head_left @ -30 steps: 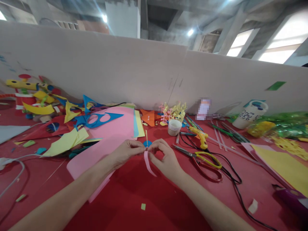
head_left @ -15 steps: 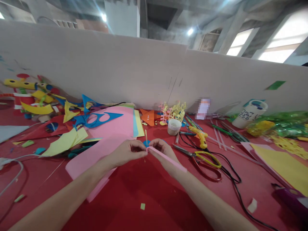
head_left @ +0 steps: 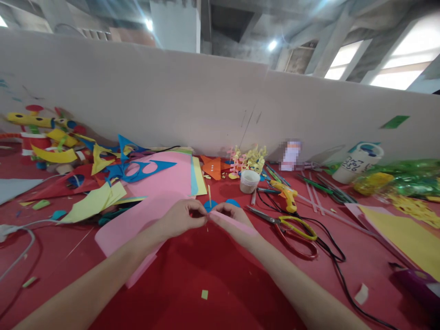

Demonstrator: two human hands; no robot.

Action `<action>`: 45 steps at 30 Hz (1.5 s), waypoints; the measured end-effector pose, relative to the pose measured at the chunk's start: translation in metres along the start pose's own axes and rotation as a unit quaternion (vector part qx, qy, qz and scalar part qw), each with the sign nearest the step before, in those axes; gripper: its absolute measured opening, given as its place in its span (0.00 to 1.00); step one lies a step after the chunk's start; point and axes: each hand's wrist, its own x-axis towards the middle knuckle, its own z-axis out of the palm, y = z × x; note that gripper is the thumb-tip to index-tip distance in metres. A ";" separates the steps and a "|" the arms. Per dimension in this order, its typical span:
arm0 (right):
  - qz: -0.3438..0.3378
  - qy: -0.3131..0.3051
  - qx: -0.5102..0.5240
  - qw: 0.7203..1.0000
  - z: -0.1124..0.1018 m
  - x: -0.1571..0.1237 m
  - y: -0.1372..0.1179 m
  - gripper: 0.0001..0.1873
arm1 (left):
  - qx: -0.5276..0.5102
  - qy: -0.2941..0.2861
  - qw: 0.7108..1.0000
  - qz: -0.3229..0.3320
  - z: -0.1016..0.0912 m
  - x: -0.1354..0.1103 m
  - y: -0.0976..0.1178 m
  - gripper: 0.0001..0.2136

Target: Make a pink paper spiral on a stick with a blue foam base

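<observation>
A narrow pink strip [head_left: 237,223], seemingly paper or foam, runs from my fingertips back along my right hand. My left hand [head_left: 180,217] pinches the strip's far end between thumb and fingers. My right hand [head_left: 232,220] is closed on the same end, its fingertips meeting those of the left. Whatever small part sits between the fingertips is hidden. Just beyond the hands lie two blue discs [head_left: 233,202] and a thin stick [head_left: 209,195]. Under my left forearm is a large pink sheet [head_left: 120,227].
Scissors [head_left: 288,229] and a yellow glue gun [head_left: 288,195] with a black cord lie right of my hands. A white cup [head_left: 249,181] stands behind. Coloured sheets [head_left: 168,174] and cut scraps [head_left: 103,158] cover the left; a purple tool [head_left: 415,286] lies far right.
The pink strip's loose end has drawn in toward my fingertips and now reaches less far along my right wrist. The right fingers have shifted slightly, leaving the right blue disc more visible.
</observation>
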 end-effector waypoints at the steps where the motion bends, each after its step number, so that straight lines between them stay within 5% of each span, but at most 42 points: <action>1: -0.001 0.002 -0.005 1.000 0.000 0.000 0.001 0.08 | 0.002 -0.002 1.000 -0.002 0.001 0.000 -0.001 0.03; 17: -0.026 0.025 -0.020 0.999 -0.002 0.001 -0.003 0.08 | -0.011 0.014 1.000 -0.016 0.004 0.000 -0.002 0.07; 30: -0.018 0.031 -0.070 0.997 -0.004 0.000 0.002 0.08 | 0.060 0.002 0.997 0.053 0.003 0.000 -0.010 0.08; 35: -0.119 0.087 -0.153 0.977 -0.005 -0.004 -0.003 0.08 | 0.040 -0.003 0.998 0.054 0.002 0.000 -0.012 0.07; 39: -0.207 0.051 -0.246 0.946 -0.006 -0.007 -0.009 0.02 | 0.036 0.003 0.998 0.054 0.003 -0.001 -0.011 0.07; 45: -0.210 0.032 -0.278 0.937 -0.008 -0.006 -0.006 0.06 | 0.067 0.000 0.996 0.059 0.003 -0.002 -0.007 0.06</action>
